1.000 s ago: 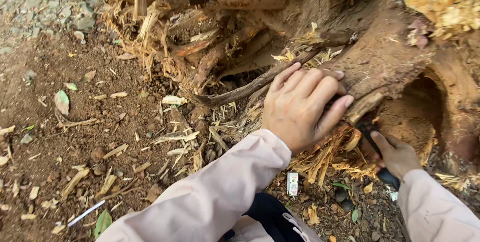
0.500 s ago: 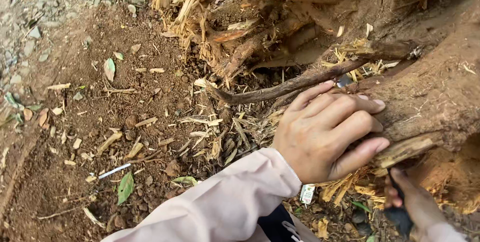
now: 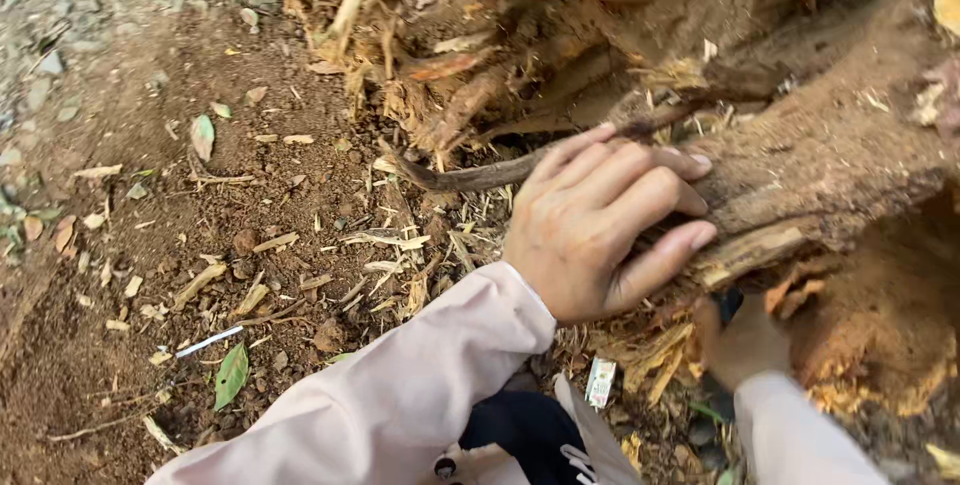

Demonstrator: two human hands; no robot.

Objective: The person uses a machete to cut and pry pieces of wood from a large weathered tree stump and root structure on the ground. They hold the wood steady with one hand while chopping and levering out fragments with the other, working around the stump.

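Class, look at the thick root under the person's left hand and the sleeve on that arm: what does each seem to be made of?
Root: wood, rough and dirt-coated, with a pale splintered fibrous end. Sleeve: soft matte pale pink woven cloth, probably, since it folds and creases. The left hand lies flat on the root.

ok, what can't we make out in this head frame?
- Right hand: fingers tucked under the root; the dark tool it seems to grip is mostly hidden.
- Left hand: palm side hidden, pressed on the root.
- Stump top: cut off by upper edge.
- Small white tag: too small to identify.
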